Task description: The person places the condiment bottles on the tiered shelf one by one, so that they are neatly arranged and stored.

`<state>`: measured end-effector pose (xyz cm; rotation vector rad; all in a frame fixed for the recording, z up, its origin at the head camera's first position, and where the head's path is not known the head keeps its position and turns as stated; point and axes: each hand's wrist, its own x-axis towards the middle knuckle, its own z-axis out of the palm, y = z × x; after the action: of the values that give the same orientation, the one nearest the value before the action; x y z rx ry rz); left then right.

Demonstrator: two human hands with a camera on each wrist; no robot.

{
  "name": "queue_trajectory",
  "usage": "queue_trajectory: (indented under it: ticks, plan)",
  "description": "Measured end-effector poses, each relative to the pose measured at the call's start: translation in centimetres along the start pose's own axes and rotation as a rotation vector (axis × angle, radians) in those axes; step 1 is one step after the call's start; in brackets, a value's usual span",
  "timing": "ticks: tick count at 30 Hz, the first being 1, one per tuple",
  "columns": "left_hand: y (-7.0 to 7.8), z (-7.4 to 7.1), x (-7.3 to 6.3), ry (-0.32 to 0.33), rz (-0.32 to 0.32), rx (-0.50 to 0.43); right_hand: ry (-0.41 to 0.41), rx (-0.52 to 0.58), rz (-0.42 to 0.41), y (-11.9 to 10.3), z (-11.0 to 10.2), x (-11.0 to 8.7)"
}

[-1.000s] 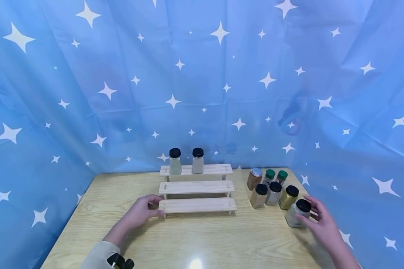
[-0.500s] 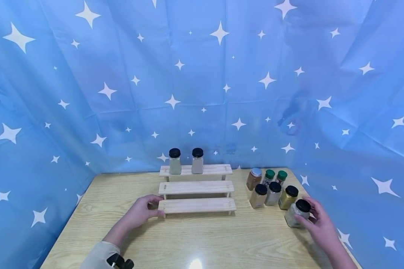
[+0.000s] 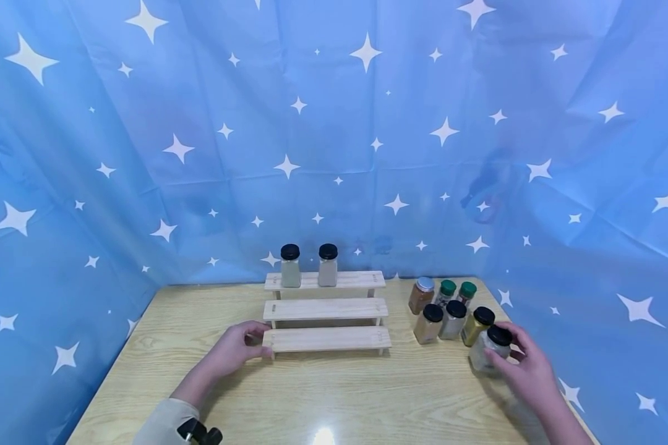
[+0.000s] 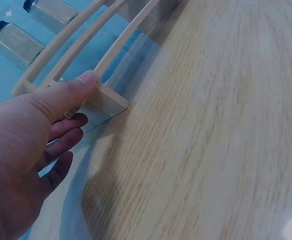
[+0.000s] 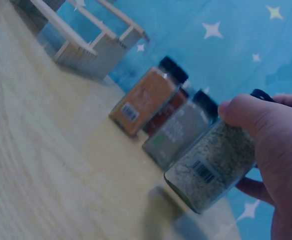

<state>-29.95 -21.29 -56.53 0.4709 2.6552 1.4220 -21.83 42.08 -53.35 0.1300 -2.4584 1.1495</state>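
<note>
My left hand (image 3: pixel 236 349) grips the left end of a three-tier wooden spice rack (image 3: pixel 328 339). In the left wrist view, its thumb presses on the lowest shelf's end (image 4: pixel 108 96) and the other fingers curl at the side. At the table's right, my right hand (image 3: pixel 534 376) holds a spice jar (image 5: pixel 213 167) with a black lid, filled with greenish-grey dried flakes. Thumb and fingers wrap its upper part; in the right wrist view the jar tilts, and a shadow lies below its base. Two black-lidded jars, one pale green (image 3: pixel 291 272) and one whitish (image 3: pixel 328 272), stand on the top shelf.
Beside the held jar stands a cluster of several spice jars, among them a yellow one (image 3: pixel 473 332), an orange-tan one (image 3: pixel 427 330), a grey one (image 3: pixel 452 326) and a blue-lidded reddish one (image 3: pixel 420 298). A blue star-patterned curtain (image 3: pixel 334 123) encloses the wooden table (image 3: pixel 345 395).
My right hand has raised the jar slightly and shifted it a little left, closer to the yellow jar. My left hand and the rack have stayed in place.
</note>
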Motion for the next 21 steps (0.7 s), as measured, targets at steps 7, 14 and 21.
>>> queue_trajectory:
  ticks: [7,14,21]
  plan:
    - [0.1,-0.1,0.0,0.0,-0.007,0.001,0.001,0.01,-0.08,-2.4,-0.2,1.1]
    - [0.0,0.0,0.1,-0.006,-0.007,-0.001,-0.043,0.019,-0.096,-4.8,-0.4,2.0]
    - [0.1,0.0,0.0,-0.009,-0.003,0.006,-0.083,0.029,-0.106,-7.6,-0.2,3.4]
